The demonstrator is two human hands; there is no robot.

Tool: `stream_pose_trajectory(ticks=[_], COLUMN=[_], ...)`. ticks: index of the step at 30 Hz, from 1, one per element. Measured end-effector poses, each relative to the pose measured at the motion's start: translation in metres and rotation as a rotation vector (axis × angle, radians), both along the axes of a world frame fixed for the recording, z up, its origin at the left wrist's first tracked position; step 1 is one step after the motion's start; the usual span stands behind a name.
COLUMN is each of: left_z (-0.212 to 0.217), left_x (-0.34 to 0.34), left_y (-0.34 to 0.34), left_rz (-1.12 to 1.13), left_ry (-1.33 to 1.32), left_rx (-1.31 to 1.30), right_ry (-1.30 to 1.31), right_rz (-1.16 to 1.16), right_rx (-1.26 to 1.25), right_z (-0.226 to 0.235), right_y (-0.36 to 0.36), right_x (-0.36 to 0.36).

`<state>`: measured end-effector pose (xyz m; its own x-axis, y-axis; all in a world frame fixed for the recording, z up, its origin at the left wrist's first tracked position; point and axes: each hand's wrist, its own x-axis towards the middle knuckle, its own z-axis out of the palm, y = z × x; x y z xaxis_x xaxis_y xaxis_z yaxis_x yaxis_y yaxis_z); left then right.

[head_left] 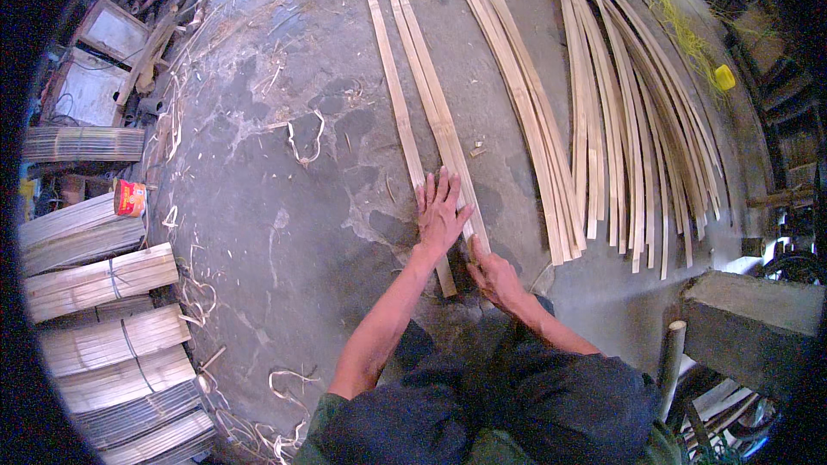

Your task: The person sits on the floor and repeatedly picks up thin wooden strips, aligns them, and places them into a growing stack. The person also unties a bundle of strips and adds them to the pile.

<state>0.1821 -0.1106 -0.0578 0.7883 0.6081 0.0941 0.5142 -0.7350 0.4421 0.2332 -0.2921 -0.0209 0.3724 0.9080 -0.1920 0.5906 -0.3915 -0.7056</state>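
Long pale bamboo strips lie on the grey floor in front of me. One single strip [390,77] runs away at the left, and beside it is a close-set pair of strips [441,125]. My left hand [442,220] rests flat across these strips with its fingers spread. Closer to me, my right hand [495,278] is curled at the near end of the pair, its thumb along the strip edge. Its lower fingers are partly hidden, but they look closed on a strip.
To the right lie a narrow group of strips [517,86] and a wide fan of more strips [637,138]. Tied bundles of slats [112,280] are stacked at the left, near a red tin [130,198]. A concrete block [749,319] stands at the right.
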Motion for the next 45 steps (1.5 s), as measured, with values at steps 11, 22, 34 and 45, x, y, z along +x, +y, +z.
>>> stream_pose_trajectory(ticks=[11, 22, 34, 45], left_z=[0.001, 0.002, 0.002, 0.015], left_x=[-0.004, 0.008, -0.002, 0.004], left_y=[0.001, -0.023, -0.021, -0.022], left_rz=[-0.031, -0.093, -0.094, -0.097], left_ry=[0.092, 0.078, 0.105, 0.135], left_rx=[0.042, 0.1, 0.175, 0.111], right_ry=[-0.095, -0.534, -0.036, 0.425], right_rz=[-0.004, -0.371, -0.496, -0.501], right_rx=[-0.233, -0.08, 0.208, 0.249], right_z=[0.02, 0.015, 0.054, -0.036], right_y=[-0.005, -0.036, -0.011, 0.002], right_x=[0.025, 0.119, 0.062, 0.021])
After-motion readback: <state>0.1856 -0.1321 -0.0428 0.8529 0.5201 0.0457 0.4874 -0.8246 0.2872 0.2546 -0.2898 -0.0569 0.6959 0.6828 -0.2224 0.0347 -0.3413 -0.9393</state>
